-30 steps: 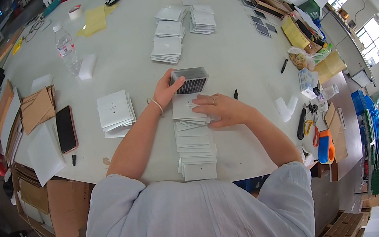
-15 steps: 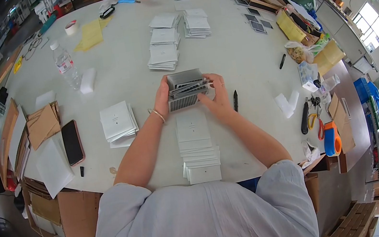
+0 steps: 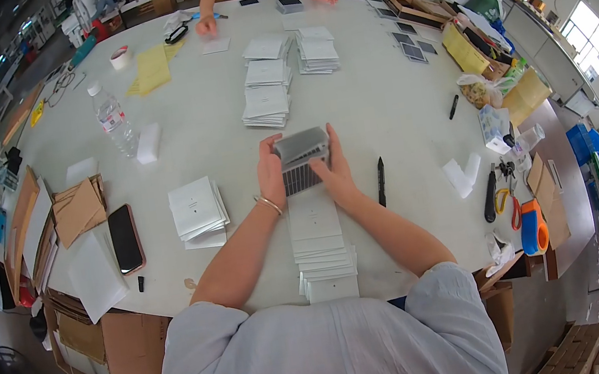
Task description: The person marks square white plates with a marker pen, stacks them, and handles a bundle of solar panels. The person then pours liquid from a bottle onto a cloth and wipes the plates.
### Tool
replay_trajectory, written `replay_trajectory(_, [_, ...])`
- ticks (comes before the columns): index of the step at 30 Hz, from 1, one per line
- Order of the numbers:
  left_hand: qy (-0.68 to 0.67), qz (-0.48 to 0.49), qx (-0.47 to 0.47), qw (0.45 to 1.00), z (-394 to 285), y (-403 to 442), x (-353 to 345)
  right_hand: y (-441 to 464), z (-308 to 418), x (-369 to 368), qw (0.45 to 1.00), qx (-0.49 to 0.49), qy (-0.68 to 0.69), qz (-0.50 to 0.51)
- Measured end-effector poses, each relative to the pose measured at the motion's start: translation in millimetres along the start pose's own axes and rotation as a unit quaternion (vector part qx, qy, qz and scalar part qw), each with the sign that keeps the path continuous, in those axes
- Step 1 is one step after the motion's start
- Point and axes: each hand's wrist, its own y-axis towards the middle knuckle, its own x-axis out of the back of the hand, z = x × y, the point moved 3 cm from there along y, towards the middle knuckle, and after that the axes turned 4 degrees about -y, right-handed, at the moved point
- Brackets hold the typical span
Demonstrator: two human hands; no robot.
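Observation:
Between my two hands, a little above the table, is a stack of small dark panels (image 3: 301, 177) with a gridded face. My left hand (image 3: 270, 170) grips its left side, and my right hand (image 3: 339, 175) holds the right side with the thumb over the front. The upper panels look blurred. Just below the stack, a fanned row of white square cards (image 3: 319, 249) runs toward my body. To the left lies another pile of white cards (image 3: 195, 208). A black pen (image 3: 381, 182) rests right of my right hand.
Stacked white cards (image 3: 266, 102) stand beyond my hands. A water bottle (image 3: 113, 120) and a phone (image 3: 125, 239) are at left. Scissors (image 3: 516, 212) and an orange-blue tape roll (image 3: 534, 229) lie at right. Across the table a person's hand (image 3: 206, 25) is near a white card (image 3: 216, 45).
The panels in my hands have come together into a more even stack, tilted a little differently. Across the table, the other person's hands have moved apart, and a white card now lies near one.

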Motion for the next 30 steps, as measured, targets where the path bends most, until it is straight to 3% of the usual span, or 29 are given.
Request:
replay_trajectory(2, [0.034,0.014,-0.043,0.998,-7.4,-3.7,-0.6,3.8,-5.2,5.4,0.996,-0.080,0.027,-0.035])
replay_trajectory(4, [0.032,0.036,-0.007,0.999,-5.3,-4.8,3.0,7.8,-4.0,2.9,0.996,-0.076,0.016,-0.033])
replay_trajectory(6, [0.021,0.021,-0.056,0.998,-8.4,-4.8,-2.7,10.3,-9.4,-1.0,0.992,-0.086,0.080,-0.055])
replay_trajectory(13, [0.064,0.010,-0.082,0.994,-18.1,-5.7,-5.7,1.0,-3.8,2.4,0.990,-0.113,0.082,-0.014])
replay_trajectory(16, [0.055,0.016,-0.081,0.995,-18.2,-6.2,-5.7,1.9,-6.6,20.6,0.995,-0.093,0.022,0.040])
replay_trajectory(19, [0.072,0.021,-0.069,0.995,-16.3,-6.2,-3.4,-3.5,-1.4,52.2,0.982,-0.028,-0.178,0.059])
replay_trajectory(20, [0.072,0.019,-0.071,0.995,-16.4,-6.0,-2.7,-5.8,8.6,64.1,0.971,0.018,-0.235,0.046])
replay_trajectory(22, [0.071,0.022,-0.055,0.996,-16.3,-5.0,-2.7,-12.3,40.1,84.2,0.926,-0.020,-0.377,0.012])
replay_trajectory(24, [0.060,0.019,-0.051,0.997,-17.1,-4.2,-3.3,-20.8,41.5,109.9,0.889,-0.011,-0.457,0.039])
replay_trajectory(30, [0.038,0.031,-0.029,0.998,-19.1,-3.1,-4.0,-43.2,41.3,119.1,0.820,0.004,-0.561,0.115])
